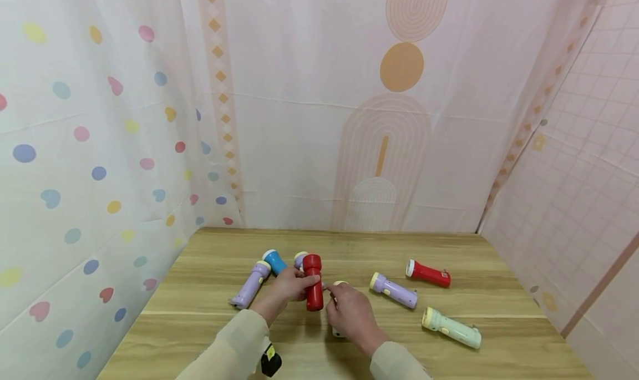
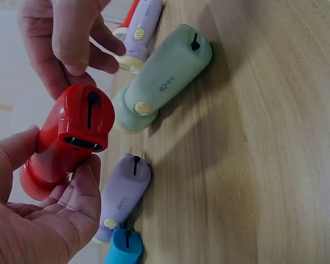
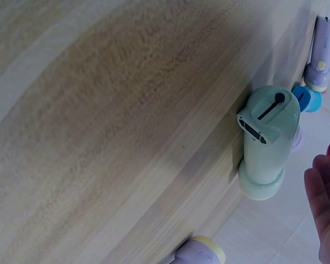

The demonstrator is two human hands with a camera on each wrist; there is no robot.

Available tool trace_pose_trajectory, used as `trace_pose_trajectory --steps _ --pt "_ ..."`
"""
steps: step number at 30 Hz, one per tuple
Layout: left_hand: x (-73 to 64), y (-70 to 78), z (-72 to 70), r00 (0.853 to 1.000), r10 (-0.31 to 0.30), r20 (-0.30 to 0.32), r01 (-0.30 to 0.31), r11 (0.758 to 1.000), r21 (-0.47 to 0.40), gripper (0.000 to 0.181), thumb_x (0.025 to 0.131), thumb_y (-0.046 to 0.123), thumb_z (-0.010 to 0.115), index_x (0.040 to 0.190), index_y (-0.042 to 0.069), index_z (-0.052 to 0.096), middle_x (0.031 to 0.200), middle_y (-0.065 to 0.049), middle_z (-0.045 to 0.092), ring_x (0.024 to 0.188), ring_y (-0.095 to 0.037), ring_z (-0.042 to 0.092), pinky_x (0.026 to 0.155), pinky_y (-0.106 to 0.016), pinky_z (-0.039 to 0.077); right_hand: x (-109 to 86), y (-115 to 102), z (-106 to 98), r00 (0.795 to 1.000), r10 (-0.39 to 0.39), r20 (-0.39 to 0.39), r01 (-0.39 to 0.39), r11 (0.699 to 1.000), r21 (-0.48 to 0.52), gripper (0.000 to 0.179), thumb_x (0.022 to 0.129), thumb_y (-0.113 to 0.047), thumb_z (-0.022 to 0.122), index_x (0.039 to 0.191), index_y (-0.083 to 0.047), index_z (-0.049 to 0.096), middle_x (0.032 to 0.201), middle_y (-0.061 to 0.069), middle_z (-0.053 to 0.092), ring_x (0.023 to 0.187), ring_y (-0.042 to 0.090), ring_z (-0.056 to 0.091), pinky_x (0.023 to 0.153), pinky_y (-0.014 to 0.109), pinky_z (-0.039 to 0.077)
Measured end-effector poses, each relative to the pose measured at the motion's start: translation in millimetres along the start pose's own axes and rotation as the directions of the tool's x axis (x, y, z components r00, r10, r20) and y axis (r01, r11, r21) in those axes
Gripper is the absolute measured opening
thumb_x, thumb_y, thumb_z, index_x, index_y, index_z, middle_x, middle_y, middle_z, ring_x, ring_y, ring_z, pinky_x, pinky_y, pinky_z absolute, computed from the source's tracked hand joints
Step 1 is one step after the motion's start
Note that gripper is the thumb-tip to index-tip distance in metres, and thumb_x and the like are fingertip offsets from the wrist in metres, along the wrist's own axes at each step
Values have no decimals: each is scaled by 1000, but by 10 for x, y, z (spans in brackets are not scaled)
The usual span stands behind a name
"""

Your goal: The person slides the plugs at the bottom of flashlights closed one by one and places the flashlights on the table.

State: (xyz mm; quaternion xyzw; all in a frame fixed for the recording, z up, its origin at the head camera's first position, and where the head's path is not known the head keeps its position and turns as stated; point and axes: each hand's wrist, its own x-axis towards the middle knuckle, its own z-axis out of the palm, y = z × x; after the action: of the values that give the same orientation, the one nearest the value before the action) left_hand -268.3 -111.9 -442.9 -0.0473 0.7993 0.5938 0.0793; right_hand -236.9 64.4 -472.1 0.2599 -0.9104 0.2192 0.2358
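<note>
My left hand [image 1: 294, 285] grips a red flashlight [image 1: 313, 291] between thumb and fingers, above the table. In the left wrist view the flashlight's tail end [image 2: 88, 118] faces the camera, showing a dark keyhole-like slot and a recess. My right hand [image 1: 353, 312] is close beside it, fingers loosely bent in the left wrist view; whether they touch the flashlight is hard to tell. A pale green flashlight [image 3: 269, 137] lies on the table below, mostly covered by the right hand in the head view. Left of the hands are a purple flashlight [image 1: 252, 285] and a blue flashlight [image 1: 274, 259].
Another purple flashlight [image 1: 299, 259] shows partly behind the held one. To the right lie a purple flashlight [image 1: 396, 292], a red flashlight [image 1: 430, 274] and a pale green flashlight [image 1: 453, 329]. Patterned curtains [image 1: 299, 147] enclose the wooden table [image 1: 479, 269] at the back and sides.
</note>
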Motion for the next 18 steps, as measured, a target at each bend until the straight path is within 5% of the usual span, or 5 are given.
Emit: trace_pose_trajectory --steps 18 --pt "4 -205 125 999 43 16 -44 989 141 27 89 19 75 89 -6 65 82 -8 62 73 -19 59 66 -37 57 -16 64 -41 998 70 -6 -70 997 -17 22 85 -8 66 106 -5 73 88 4 68 70 21 66 57 33 52"
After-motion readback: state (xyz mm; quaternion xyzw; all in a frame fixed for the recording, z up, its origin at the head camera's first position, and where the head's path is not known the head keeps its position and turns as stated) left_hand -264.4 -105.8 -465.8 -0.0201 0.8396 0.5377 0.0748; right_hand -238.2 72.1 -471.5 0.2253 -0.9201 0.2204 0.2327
